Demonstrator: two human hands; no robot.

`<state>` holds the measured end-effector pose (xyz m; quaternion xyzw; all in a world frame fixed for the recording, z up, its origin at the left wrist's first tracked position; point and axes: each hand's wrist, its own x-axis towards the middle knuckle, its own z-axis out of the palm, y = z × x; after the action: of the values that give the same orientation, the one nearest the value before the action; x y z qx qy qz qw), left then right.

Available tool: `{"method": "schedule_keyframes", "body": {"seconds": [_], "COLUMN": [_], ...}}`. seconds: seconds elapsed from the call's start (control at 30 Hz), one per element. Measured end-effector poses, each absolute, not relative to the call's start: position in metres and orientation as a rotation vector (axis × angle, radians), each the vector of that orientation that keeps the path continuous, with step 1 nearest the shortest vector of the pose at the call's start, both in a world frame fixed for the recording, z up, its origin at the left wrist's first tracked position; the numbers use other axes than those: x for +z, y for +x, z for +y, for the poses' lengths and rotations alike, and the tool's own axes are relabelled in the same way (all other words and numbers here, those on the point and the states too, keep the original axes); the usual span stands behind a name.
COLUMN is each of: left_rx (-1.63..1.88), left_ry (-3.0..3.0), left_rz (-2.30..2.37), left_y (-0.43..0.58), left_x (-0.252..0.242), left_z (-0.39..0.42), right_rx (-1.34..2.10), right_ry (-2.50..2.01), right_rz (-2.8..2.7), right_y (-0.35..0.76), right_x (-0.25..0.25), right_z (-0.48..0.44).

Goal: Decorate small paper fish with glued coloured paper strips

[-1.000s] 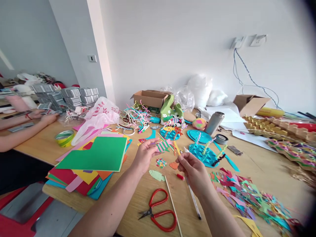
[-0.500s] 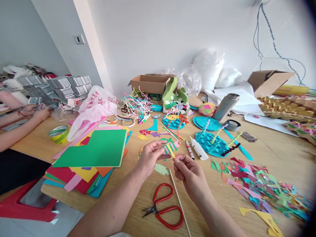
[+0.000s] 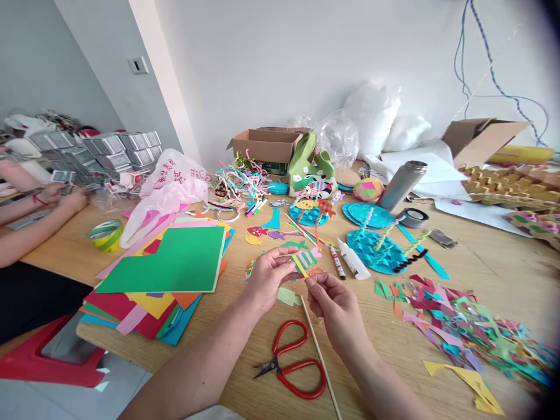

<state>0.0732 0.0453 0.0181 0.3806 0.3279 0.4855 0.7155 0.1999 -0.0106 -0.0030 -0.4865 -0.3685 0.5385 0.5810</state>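
Between the thumb and fingers of my left hand is a small paper fish striped green and pink. My right hand pinches the lower end of a narrow yellow paper strip, which lies across the fish's left part. Scissors with red handles rest on the table below my hands, blades pointing left. Beside them a thin wooden stick runs toward the front edge. A pale green paper cutout lies under my hands. Yellow and purple paper fish lie beyond.
Coloured paper sheets are piled at left, near yellow tape. A marker, a glue bottle and blue craft discs stand or lie right of my hands. Paper scraps cover the right side. Another person's hands work far left.
The yellow strip now lies nearer the fish's left end, and the fish's stripes show more fully. Both hands stay nearly in place; the view has shifted slightly.
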Motion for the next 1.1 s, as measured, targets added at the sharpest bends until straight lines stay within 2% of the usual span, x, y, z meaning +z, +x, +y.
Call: {"method": "schedule_keyframes", "body": {"seconds": [1.1], "left_rx": [1.083], "left_ry": [0.700], "left_rz": [0.727], "left_y": [0.0746], "left_x": [0.0172], "left_z": [0.0437], "right_rx": [1.225], "right_ry": [-1.164], "right_rz": [-0.870], "right_y": [0.1995], "right_x": [-0.0090], "right_z": [-0.0094]}}
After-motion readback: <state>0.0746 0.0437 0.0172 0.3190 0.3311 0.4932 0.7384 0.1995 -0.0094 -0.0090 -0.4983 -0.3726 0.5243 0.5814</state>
